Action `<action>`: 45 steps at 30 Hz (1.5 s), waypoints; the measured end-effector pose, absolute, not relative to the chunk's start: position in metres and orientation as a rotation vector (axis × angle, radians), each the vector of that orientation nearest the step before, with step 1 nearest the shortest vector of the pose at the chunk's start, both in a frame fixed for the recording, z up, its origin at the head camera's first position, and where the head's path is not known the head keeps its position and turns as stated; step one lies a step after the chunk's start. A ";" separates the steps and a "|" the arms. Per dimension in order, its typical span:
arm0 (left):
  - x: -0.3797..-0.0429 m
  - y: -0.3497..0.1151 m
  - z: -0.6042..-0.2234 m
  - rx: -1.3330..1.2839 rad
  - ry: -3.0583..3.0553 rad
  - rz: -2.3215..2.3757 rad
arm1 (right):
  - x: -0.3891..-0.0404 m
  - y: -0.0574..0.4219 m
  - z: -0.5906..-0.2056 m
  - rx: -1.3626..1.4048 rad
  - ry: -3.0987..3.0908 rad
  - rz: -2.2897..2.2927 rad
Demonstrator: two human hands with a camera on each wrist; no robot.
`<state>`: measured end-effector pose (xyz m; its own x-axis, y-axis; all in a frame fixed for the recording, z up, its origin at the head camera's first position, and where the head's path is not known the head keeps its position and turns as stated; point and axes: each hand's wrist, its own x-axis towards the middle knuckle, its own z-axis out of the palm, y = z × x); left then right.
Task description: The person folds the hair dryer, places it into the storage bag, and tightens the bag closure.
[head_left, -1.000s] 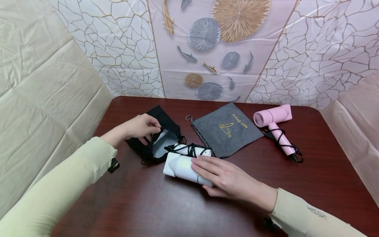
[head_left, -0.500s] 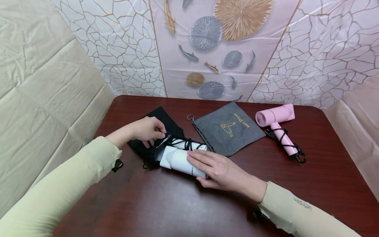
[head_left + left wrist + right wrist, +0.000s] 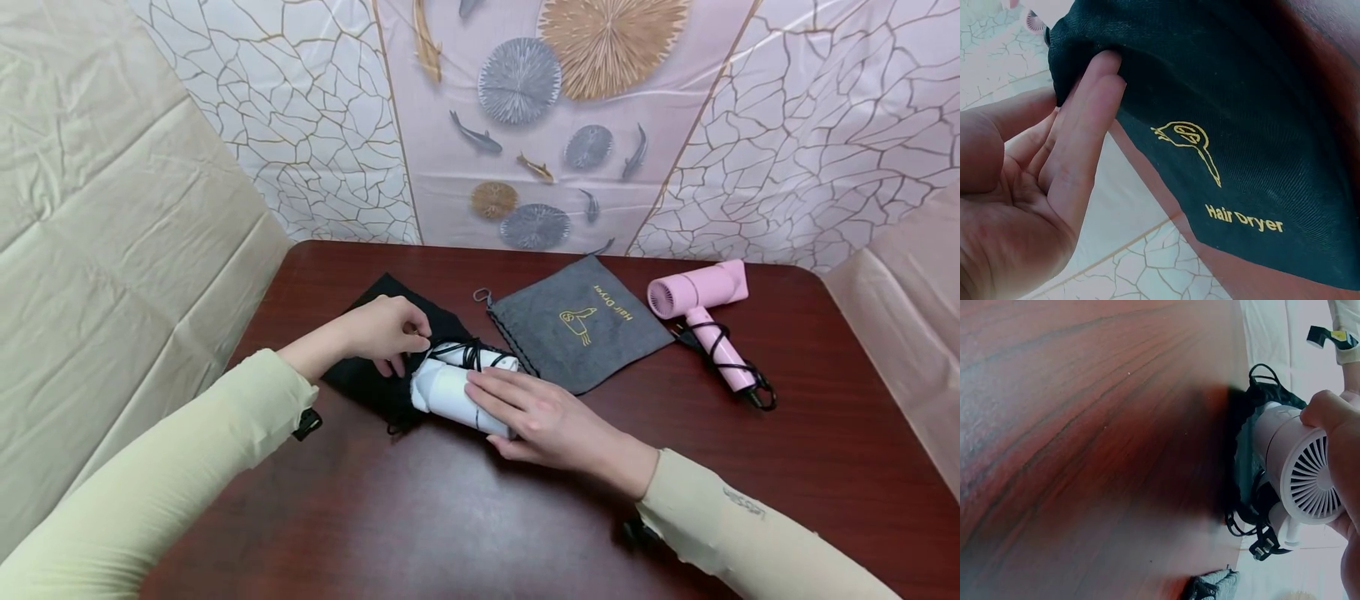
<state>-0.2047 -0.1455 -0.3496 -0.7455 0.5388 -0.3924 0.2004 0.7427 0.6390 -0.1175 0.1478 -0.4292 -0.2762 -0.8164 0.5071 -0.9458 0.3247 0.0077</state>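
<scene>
My left hand (image 3: 382, 329) pinches the upper edge of the mouth of a black drawstring bag (image 3: 363, 385) between thumb and fingers. A gold hair-dryer drawing and the words "Hair Dryer" mark the bag (image 3: 1260, 156) in the left wrist view. In my right hand (image 3: 551, 421) I grip a white folding hair dryer (image 3: 446, 393) by its rear end, fingers over the top and thumb on the near side. Its nozzle end is just inside the bag's mouth, the tip hidden by cloth. A black cord (image 3: 471, 357) is wound round its folded handle.
A grey drawstring bag (image 3: 573, 325) with gold print lies flat behind the right hand. Farther right rests a pink hair dryer (image 3: 697, 289), unfolded, its cord wrapped round the handle. Fabric walls stand behind and beside the brown table (image 3: 465, 533).
My right hand has moved the white hair dryer left and away from me, its nozzle entering the black bag's mouth. My left hand has shifted slightly right with the bag's edge.
</scene>
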 end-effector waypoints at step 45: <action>-0.190 -0.116 -0.342 0.557 2.540 0.726 | -0.129 0.119 -0.438 1.670 -1.895 0.108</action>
<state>-0.1902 -0.1159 -0.3416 -0.8230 0.4843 -0.2968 0.2544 0.7815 0.5697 -0.1294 0.1194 -0.4379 -0.0246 -0.8756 0.4825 -0.9246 0.2035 0.3221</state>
